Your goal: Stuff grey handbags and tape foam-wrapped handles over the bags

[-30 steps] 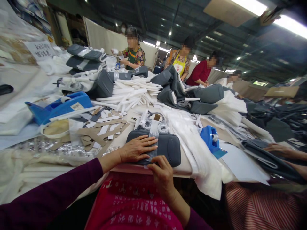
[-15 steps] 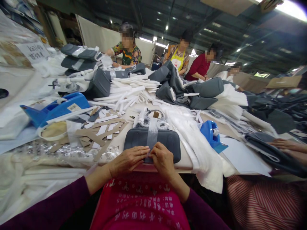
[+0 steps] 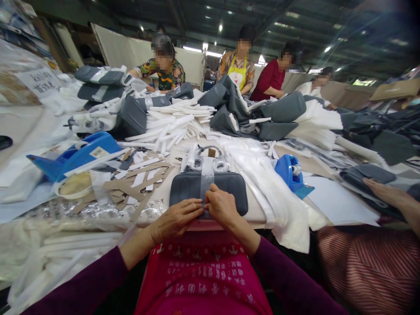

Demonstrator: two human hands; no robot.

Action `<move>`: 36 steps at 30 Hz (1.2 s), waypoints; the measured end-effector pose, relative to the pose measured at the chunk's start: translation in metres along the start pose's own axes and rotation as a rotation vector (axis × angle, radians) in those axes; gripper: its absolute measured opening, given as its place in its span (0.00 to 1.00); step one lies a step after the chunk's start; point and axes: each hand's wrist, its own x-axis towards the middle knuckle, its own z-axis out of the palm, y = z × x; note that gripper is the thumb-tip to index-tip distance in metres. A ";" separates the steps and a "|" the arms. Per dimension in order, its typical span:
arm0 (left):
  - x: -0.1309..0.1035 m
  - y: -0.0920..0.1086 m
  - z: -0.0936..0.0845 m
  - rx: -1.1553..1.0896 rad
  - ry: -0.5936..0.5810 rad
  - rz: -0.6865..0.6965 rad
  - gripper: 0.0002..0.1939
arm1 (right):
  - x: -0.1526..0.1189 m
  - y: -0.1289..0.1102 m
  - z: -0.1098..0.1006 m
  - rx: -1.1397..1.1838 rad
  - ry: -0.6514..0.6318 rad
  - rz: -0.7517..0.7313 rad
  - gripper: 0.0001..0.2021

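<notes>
A dark grey handbag (image 3: 184, 187) lies flat at the table's front edge, its handle and the clear-wrapped coils at its top pointing away from me. Down its middle runs a strip of translucent tape (image 3: 207, 175). My left hand (image 3: 177, 218) rests on the bag's lower edge with fingers stretched out flat, their tips beside the strip. Closed in a pinch, my right hand (image 3: 222, 206) is on the strip's near end at the bag's lower middle. Its fingers hide the exact end of the tape.
Blue tape dispensers stand left (image 3: 88, 153) and right (image 3: 288, 171). Card strips (image 3: 144, 175) are scattered on the left, and white foam sheets (image 3: 278, 205) hang over the edge on the right. Grey bags (image 3: 226, 118) and white rolls (image 3: 170, 131) pile up behind. A co-worker's hand (image 3: 387, 197) touches another bag.
My right hand has shifted slightly along the tape strip, while my left hand stays flat on the bag. The co-worker's hand at right has lifted a little. The whole view has shifted slightly.
</notes>
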 end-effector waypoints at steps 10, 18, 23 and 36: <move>-0.001 0.005 -0.001 0.091 -0.028 0.043 0.23 | 0.005 0.008 -0.007 0.006 0.004 -0.036 0.07; -0.003 0.005 0.003 0.178 -0.064 0.040 0.23 | 0.003 0.022 -0.004 0.471 0.100 -0.094 0.06; -0.005 0.001 0.005 0.174 -0.054 0.047 0.26 | -0.028 0.112 -0.043 1.018 0.471 0.112 0.07; -0.005 -0.011 0.009 0.249 0.015 0.118 0.26 | -0.057 0.304 -0.097 0.786 0.409 0.894 0.12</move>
